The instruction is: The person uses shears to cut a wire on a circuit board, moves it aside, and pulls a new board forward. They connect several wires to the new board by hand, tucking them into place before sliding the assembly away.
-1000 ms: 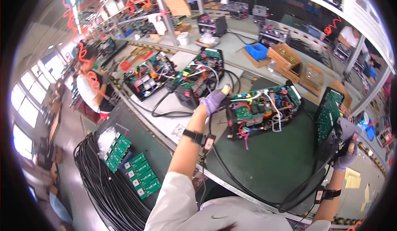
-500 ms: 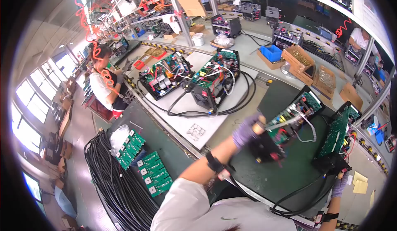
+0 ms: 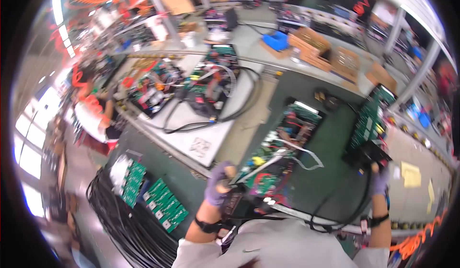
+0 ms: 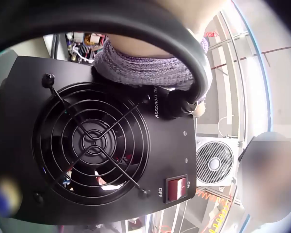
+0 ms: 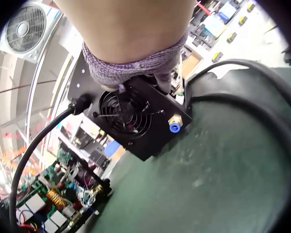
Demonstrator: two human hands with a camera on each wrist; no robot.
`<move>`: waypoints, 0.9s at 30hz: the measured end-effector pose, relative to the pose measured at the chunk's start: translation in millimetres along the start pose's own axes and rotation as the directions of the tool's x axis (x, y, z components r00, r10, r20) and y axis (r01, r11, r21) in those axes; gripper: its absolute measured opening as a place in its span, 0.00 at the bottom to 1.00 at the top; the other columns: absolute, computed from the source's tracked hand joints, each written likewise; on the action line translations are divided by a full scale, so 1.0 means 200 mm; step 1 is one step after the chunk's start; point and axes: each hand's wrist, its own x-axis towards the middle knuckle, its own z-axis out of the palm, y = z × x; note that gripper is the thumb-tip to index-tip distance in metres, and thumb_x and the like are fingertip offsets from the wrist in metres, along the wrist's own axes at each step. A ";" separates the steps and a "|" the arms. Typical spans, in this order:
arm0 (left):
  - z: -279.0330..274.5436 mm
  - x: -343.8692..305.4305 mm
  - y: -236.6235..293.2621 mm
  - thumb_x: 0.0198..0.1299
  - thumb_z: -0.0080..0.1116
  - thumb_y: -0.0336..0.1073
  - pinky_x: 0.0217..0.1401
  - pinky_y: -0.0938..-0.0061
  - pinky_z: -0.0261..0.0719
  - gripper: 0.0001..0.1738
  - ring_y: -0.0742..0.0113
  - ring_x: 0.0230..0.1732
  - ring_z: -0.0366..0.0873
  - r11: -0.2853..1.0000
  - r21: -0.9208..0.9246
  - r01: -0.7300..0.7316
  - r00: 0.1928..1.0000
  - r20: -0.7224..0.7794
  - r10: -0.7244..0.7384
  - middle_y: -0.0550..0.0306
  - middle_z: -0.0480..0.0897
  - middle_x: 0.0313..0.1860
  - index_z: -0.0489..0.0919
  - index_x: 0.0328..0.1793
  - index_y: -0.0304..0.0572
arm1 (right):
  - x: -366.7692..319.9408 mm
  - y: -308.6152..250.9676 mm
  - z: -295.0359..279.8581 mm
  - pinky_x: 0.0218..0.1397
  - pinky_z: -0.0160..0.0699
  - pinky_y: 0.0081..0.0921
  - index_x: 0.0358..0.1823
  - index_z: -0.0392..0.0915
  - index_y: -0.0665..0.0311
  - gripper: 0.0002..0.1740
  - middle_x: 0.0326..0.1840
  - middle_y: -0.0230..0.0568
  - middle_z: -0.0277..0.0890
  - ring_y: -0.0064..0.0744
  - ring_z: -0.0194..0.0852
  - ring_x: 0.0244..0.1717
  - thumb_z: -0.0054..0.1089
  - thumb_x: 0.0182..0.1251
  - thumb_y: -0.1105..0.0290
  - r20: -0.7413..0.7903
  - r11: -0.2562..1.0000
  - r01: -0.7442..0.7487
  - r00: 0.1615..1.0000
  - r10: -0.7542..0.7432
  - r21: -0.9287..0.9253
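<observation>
In the head view my left hand (image 3: 220, 186) grips the near end of an open power unit (image 3: 282, 148) with green circuit boards and loose wires. That end is a black fan panel (image 4: 19, 141) with a red ON/OFF switch (image 4: 176, 189) and a thick power cord (image 4: 136, 19). On the right, my right hand (image 3: 379, 180) holds the top edge of a second unit's black fan panel (image 5: 150, 141), its fingers partly hidden behind it. A brass fitting with a blue ring (image 5: 175, 124) sticks out of this panel. This unit's green circuit board (image 3: 371, 119) stands upright behind.
Two more open units (image 3: 211, 83) lie on the white board (image 3: 201, 148) at left. Coiled black cables (image 3: 120, 220) and small green boards (image 3: 165, 205) lie nearer. Cardboard boxes (image 3: 309, 47) and a blue bin (image 3: 275, 41) stand behind. Another person (image 3: 91, 114) works at far left.
My left hand has drawn the near unit toward my body and turned it, so its fan end faces me. My right hand has tilted the right unit's fan panel lower. The head view has shifted.
</observation>
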 end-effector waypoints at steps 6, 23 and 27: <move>0.02 -0.04 0.24 0.38 0.74 0.73 0.25 0.79 0.64 0.40 0.73 0.23 0.69 0.988 -0.152 -0.030 0.999 0.016 0.032 0.66 0.69 0.23 0.67 0.28 0.46 | 0.03 -0.64 0.57 0.69 0.67 0.31 0.70 0.64 0.71 0.39 0.64 0.45 0.73 0.33 0.71 0.63 0.71 0.60 0.69 0.011 0.958 0.006 1.000 -0.009 0.285; -0.23 -0.26 0.85 0.42 0.74 0.68 0.33 0.82 0.60 0.37 0.76 0.29 0.68 0.805 0.566 -0.176 0.953 -0.105 0.282 0.65 0.75 0.27 0.77 0.36 0.38 | -0.16 -1.04 0.71 0.64 0.74 0.36 0.64 0.68 0.64 0.33 0.61 0.49 0.73 0.44 0.76 0.60 0.67 0.60 0.61 0.736 0.977 0.203 0.670 -0.095 -0.059; -0.21 -0.31 0.90 0.54 0.73 0.55 0.42 0.76 0.79 0.29 0.70 0.34 0.80 0.941 0.202 -0.272 0.958 -0.036 0.285 0.58 0.79 0.30 0.76 0.41 0.34 | -0.34 -1.10 0.73 0.73 0.66 0.38 0.73 0.60 0.64 0.42 0.72 0.56 0.63 0.51 0.66 0.70 0.65 0.59 0.59 0.739 0.935 0.348 0.613 -0.279 0.064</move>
